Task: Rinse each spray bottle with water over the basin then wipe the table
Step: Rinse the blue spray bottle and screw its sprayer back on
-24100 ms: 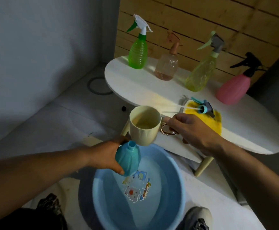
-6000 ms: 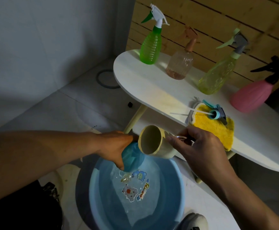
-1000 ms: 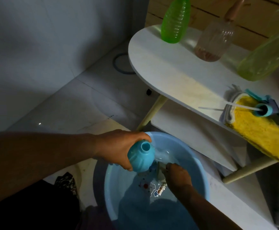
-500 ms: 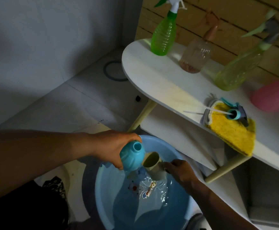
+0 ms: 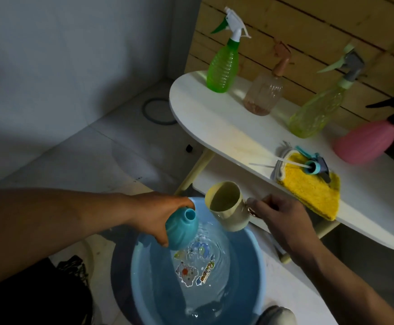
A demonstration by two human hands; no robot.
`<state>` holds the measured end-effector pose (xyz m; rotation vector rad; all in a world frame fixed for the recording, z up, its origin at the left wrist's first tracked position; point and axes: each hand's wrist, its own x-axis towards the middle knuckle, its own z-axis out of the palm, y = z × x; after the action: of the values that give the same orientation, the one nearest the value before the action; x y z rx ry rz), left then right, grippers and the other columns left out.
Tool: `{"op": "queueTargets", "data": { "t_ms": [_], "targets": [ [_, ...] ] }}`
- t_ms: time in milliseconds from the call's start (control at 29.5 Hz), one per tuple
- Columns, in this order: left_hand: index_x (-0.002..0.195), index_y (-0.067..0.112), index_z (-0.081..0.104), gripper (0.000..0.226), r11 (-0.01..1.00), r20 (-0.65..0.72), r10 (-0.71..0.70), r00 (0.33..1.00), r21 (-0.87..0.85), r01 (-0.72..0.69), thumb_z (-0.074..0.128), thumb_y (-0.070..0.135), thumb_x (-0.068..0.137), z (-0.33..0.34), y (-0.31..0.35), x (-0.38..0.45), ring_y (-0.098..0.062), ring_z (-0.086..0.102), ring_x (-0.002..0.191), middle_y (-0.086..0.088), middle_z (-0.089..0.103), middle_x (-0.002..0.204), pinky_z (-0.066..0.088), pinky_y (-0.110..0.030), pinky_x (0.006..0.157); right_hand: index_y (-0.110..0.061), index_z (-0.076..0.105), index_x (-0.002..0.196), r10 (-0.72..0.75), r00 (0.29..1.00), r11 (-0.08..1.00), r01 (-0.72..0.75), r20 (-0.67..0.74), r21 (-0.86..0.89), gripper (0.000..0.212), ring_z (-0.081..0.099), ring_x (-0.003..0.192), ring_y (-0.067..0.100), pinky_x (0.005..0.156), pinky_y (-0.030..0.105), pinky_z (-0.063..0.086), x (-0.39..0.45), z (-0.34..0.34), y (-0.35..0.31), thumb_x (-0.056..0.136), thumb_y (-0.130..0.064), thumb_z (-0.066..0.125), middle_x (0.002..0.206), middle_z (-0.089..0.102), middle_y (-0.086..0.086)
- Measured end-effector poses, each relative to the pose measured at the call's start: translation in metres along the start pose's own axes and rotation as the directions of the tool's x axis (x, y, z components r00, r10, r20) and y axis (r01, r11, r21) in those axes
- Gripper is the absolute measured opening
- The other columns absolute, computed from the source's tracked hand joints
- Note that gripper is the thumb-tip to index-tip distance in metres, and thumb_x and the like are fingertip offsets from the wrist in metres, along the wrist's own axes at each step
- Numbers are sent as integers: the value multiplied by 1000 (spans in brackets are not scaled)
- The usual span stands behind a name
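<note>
Cup (image 5: 226,213) just came up out of the basin (image 5: 254,277) refilled, right hand (image 5: 282,221) gripping its handle, left hand (image 5: 160,214) gripping the uncapped teal bottle (image 5: 183,228) tilted over the water, so another rinse pour looks next; four bottles wait on the worktop (image 5: 214,118).

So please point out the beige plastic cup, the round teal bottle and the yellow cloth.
Beige plastic cup (image 5: 231,213), head view, its outer wall.
Round teal bottle (image 5: 183,228), head view, its body.
Yellow cloth (image 5: 308,190), head view, its bare middle.
</note>
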<state>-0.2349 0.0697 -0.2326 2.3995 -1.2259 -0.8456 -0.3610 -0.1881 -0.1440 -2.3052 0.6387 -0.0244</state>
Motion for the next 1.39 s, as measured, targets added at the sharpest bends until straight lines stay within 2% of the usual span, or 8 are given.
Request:
{"op": "queueTargets", "data": {
  "t_ms": [169, 508, 610, 746, 915, 1085, 1254, 1390],
  "targets": [
    [137, 46, 34, 91, 1000, -15, -2, 1000, 13, 3, 90, 40, 65, -2, -2, 0, -12, 59, 100, 15, 57, 118, 55, -32, 78, -14, 66, 70, -92, 991, 995, 94, -96, 21, 37, 43, 50, 7, 52, 31, 37, -7, -6, -21, 86, -46, 74, 60, 60, 4],
    [146, 41, 34, 101, 999, -34, 26, 999, -38, -28, 93, 41, 64, -4, 0, 6, -11, 59, 112, 16, 56, 131, 56, -34, 91, -27, 62, 71, -236, 962, 968, 219, -141, -122, 30, 56, 62, 7, 53, 28, 39, -25, -7, -31, 85, -53, 72, 64, 61, -8],
    [147, 43, 33, 102, 998, -42, 29, 999, -46, -31, 93, 42, 63, -4, 1, 8, -11, 59, 110, 15, 57, 130, 55, -30, 87, -30, 62, 71, -268, 952, 958, 248, -149, -144, 27, 58, 71, 1, 52, 28, 41, -30, -5, -31, 85, -51, 73, 66, 63, -10],
    [147, 41, 34, 101, 999, -54, 32, 998, -27, -34, 92, 43, 64, -5, 2, 9, -8, 57, 101, 17, 57, 124, 49, -22, 78, -32, 63, 73, -285, 948, 952, 263, -141, -156, 25, 58, 67, 1, 54, 27, 42, -34, -5, -33, 84, -51, 73, 68, 64, -12],
    [146, 42, 34, 102, 999, -57, 29, 998, -32, -31, 93, 44, 63, -3, 1, 9, -8, 59, 104, 17, 58, 125, 54, -25, 85, -29, 62, 73, -361, 920, 920, 325, -150, -220, 27, 56, 64, 4, 53, 28, 41, -39, -5, -36, 86, -50, 73, 67, 61, -12],
    [145, 42, 35, 100, 999, -60, 40, 997, -35, -42, 93, 43, 64, -4, 3, 9, -7, 58, 102, 18, 58, 124, 49, -19, 78, -28, 62, 74, -426, 888, 888, 373, -173, -269, 26, 54, 64, 5, 53, 28, 41, -40, -6, -37, 86, -50, 71, 69, 58, -12],
    [146, 42, 34, 102, 999, -62, 37, 997, -24, -38, 93, 45, 62, -4, 2, 9, -9, 61, 104, 16, 60, 125, 57, -30, 86, -29, 63, 76, -463, 869, 863, 396, -175, -314, 25, 53, 66, 6, 55, 31, 44, -41, -4, -38, 85, -52, 69, 71, 58, -12],
    [146, 40, 36, 101, 999, -65, 33, 997, -20, -35, 93, 45, 62, -5, 3, 9, -10, 62, 105, 15, 59, 124, 57, -32, 86, -28, 62, 76, -499, 849, 834, 415, -173, -364, 25, 51, 66, 5, 53, 28, 41, -41, -4, -38, 85, -52, 67, 71, 56, -13]
  ]
}}
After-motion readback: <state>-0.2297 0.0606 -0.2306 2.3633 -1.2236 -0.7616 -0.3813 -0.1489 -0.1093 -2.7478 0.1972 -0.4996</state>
